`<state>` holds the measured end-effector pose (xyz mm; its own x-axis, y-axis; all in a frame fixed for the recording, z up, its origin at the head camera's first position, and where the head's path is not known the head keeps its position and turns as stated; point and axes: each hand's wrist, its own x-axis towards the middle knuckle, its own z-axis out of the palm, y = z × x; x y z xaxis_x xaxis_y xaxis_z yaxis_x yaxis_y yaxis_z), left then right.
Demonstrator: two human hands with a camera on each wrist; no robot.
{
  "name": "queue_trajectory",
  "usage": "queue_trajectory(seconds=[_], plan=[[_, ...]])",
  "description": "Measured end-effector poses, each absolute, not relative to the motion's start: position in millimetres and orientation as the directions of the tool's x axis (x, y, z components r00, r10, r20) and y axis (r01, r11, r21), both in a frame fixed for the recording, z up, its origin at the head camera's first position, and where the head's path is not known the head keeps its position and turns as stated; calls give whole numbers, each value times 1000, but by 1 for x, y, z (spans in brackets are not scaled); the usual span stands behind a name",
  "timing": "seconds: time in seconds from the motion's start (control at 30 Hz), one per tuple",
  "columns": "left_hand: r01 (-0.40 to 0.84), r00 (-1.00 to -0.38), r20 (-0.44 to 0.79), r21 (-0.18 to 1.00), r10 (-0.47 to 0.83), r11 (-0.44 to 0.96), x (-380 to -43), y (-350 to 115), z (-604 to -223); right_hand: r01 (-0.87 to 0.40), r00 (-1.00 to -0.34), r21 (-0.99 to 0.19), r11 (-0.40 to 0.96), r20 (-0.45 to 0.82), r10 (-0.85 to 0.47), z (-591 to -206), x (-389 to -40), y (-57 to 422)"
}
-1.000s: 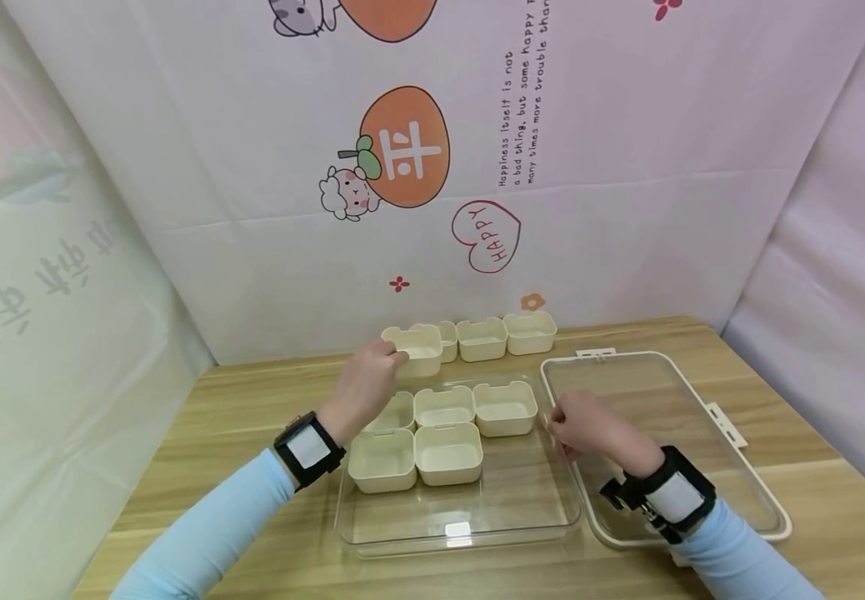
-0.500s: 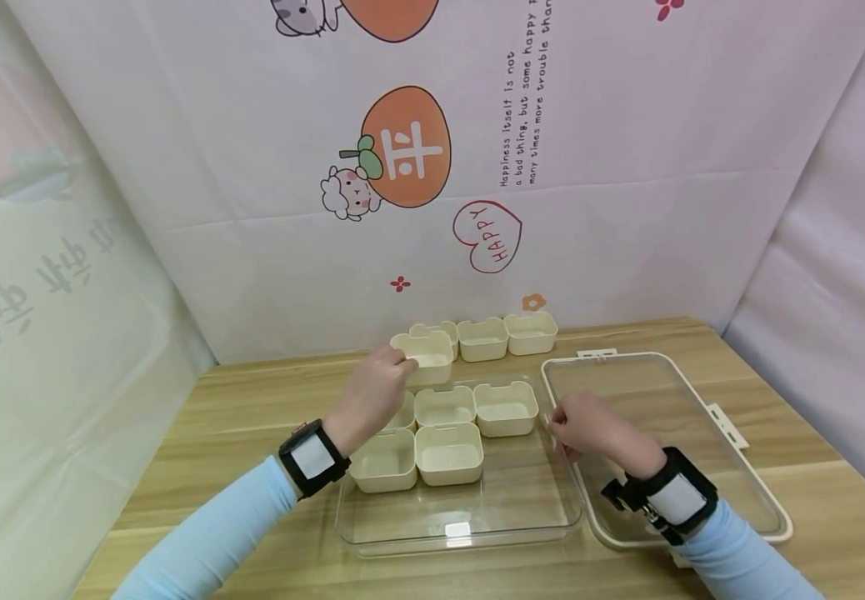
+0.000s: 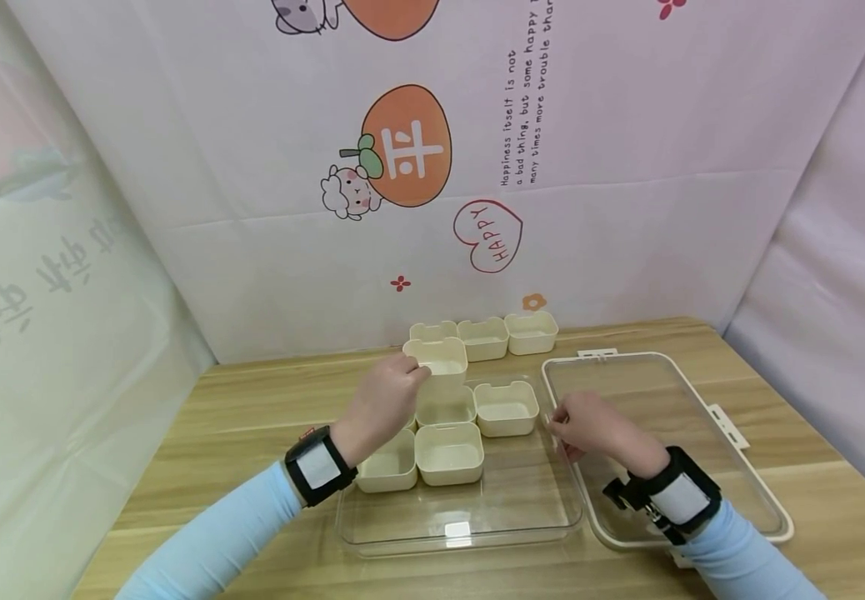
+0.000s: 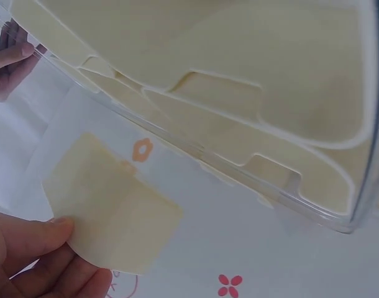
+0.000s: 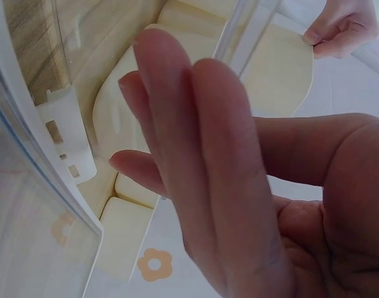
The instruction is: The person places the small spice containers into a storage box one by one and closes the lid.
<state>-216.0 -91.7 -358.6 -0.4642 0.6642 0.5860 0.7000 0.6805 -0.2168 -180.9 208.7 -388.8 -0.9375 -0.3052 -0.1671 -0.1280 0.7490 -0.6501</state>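
My left hand [image 3: 387, 396] pinches the near left side of a small cream storage bin [image 3: 442, 357], thumb against its wall in the left wrist view. The bin hangs over the back edge of a clear plastic box [image 3: 395, 542]. Inside that box, several matching bins stand in two rows, among them a front bin [image 3: 449, 456] and a back right bin [image 3: 506, 408]; the held bin and left hand partly hide others. My right hand [image 3: 590, 425] is at the box's right rim, its fingers [image 5: 223, 161] fairly straight and holding nothing in the right wrist view.
To the right lies a clear lid [image 3: 665, 408] with a white frame and clips. Behind the box, a row of cream bins [image 3: 483, 340] stands along the back of the wooden table [image 3: 267, 392]. A printed cloth [image 3: 267, 275] hangs behind the table.
My left hand has carried the held bin rightward and a little toward me, from the left end of the rear row to above the box's back edge. The right hand stays in place.
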Motion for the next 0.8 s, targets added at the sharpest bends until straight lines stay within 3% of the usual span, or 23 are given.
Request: queue_trajectory(seconds=[0.23,0.8], plan=[[711,-478,561,-205,677,672,-208,-86,-355,-128,-938,-649,750,-166,-303,-389,-182,209],[725,-439,567,-235,697,647,-195,-73,-350,-124,-933,-665,736,-175,-316,-386,-181,210]])
